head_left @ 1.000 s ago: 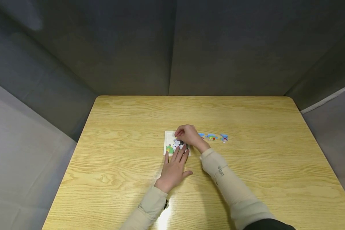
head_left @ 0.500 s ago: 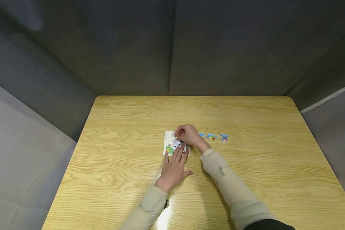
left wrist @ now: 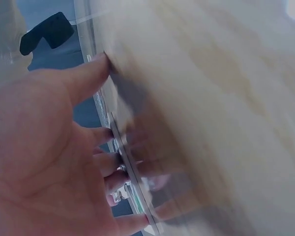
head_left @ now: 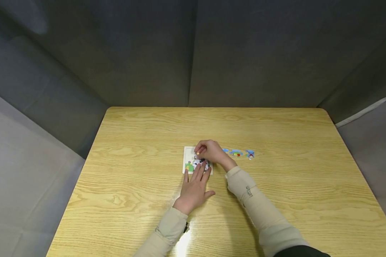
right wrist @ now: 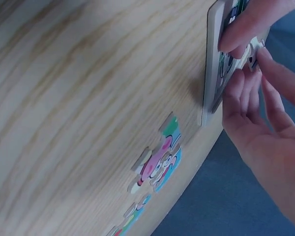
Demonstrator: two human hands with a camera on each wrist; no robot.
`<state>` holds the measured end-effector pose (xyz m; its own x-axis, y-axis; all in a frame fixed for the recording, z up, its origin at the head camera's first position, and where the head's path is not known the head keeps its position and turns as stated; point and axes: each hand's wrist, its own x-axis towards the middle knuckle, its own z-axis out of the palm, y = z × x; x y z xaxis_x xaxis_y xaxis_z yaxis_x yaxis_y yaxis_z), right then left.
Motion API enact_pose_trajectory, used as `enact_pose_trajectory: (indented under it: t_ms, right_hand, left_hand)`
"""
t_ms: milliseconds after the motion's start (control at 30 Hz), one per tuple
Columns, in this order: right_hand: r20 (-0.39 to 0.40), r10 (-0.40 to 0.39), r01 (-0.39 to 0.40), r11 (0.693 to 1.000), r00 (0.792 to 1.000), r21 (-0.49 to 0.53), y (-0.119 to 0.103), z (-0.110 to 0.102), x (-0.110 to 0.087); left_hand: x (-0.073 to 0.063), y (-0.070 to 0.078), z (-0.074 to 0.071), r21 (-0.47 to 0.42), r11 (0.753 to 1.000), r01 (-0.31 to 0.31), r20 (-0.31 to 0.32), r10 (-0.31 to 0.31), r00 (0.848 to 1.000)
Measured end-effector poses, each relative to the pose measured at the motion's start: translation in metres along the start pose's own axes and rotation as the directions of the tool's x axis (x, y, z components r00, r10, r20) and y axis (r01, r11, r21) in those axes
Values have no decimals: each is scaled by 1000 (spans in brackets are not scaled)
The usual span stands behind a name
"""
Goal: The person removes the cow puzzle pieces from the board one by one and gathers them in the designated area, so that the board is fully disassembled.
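A small white-framed jigsaw tray [head_left: 184, 160] lies on the wooden table, with cow-patterned and green pieces [head_left: 189, 166] set in its lower part. My left hand [head_left: 193, 192] rests on the tray's near side, fingers straight and spread, thumb out to the right. In the left wrist view its fingertips meet the tray's edge. Over the upper part of the tray, my right hand [head_left: 211, 151] pinches a small puzzle piece [right wrist: 254, 56] between thumb and fingers. That piece is tilted in the right wrist view, and the fingers cover much of it.
Several loose puzzle pieces [head_left: 236, 153] lie in a row to the tray's right, partly behind the right hand. The right wrist view shows pink and blue pieces [right wrist: 160, 160] flat on the table [head_left: 141, 142]. Grey curtains [head_left: 260, 64] stand around the table's back and sides.
The right hand has shifted very slightly over the tray, still pinching the puzzle piece. A left-hand finger moved a little up the cow pieces; otherwise the left hand stays in place.
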<state>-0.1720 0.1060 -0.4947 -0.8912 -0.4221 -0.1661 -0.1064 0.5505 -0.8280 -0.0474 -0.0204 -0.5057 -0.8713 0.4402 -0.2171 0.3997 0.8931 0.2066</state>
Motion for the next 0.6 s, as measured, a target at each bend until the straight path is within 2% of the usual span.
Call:
enact_pose_trajectory:
  t_ms: [100, 333, 600]
  right_hand:
    - [23, 23, -23, 1000, 999, -1, 1, 0, -1]
    - [7, 3, -3, 1000, 1000, -13, -1, -1, -1]
    - [-80, -30, 31, 999, 996, 13, -3, -10, -4]
  left_hand:
    - [0, 1, 0, 10, 1000, 4, 7, -4, 1000]
    - [-1, 1, 0, 25, 1000, 5, 11, -5, 1000]
    - [0, 1, 1, 24, 1000, 5, 10, -5, 1000]
